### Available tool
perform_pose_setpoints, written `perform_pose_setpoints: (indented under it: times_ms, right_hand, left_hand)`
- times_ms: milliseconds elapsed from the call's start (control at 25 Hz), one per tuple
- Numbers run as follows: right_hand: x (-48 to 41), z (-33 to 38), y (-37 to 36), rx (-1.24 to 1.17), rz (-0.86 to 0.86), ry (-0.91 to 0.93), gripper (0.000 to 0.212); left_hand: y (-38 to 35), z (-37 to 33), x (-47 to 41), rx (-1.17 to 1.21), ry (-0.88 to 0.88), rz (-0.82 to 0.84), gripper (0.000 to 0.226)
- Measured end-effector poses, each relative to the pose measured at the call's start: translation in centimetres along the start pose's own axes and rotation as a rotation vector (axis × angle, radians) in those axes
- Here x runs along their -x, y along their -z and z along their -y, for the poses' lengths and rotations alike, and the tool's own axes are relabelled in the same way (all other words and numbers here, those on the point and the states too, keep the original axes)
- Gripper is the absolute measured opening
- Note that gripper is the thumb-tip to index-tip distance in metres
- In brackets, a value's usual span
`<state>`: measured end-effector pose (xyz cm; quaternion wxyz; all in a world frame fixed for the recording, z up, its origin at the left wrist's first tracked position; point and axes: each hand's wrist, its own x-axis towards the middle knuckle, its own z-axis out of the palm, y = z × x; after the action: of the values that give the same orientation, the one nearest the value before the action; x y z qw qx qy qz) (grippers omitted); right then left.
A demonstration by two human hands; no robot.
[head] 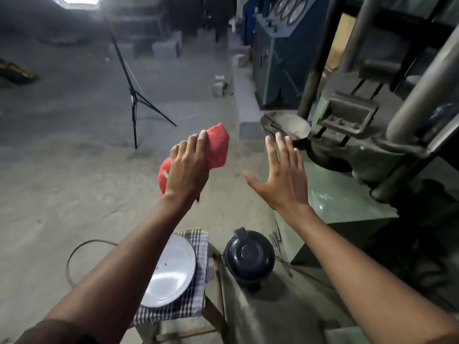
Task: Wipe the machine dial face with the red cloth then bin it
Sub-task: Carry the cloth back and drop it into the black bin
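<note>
Blue machine (278,60) w/ round dial faces (289,8) stands far back at upper right, well apart from both hands. L hand (187,170) is clenched round the red cloth (218,147), held in mid-air above the floor. R hand (282,173) is spread flat, fingers splayed, gripping nothing, above a black lidded bin (249,258).

We see both forearms bare from the wrist back towards the elbow, with no watch, band or glove on either. The left hand (187,170) and the right hand (283,175) carry no rings that we can make out, and the fingernails are short and unpainted. At the lower left edge we note the hem of a dark brown sleeve (57,331) on the left upper arm.
</note>
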<state>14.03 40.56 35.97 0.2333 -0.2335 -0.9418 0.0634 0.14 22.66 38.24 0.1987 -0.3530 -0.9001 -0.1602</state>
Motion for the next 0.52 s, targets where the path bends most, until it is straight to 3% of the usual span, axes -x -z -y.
perform_pose_setpoints:
  times_ms: [520]
  right_hand:
    - [8.1,-1.7,-12.3,0.031,0.266,-0.087,0.103]
  left_hand:
    - [-12.4,3.6,10.0,0.022,0.050,0.317,0.070]
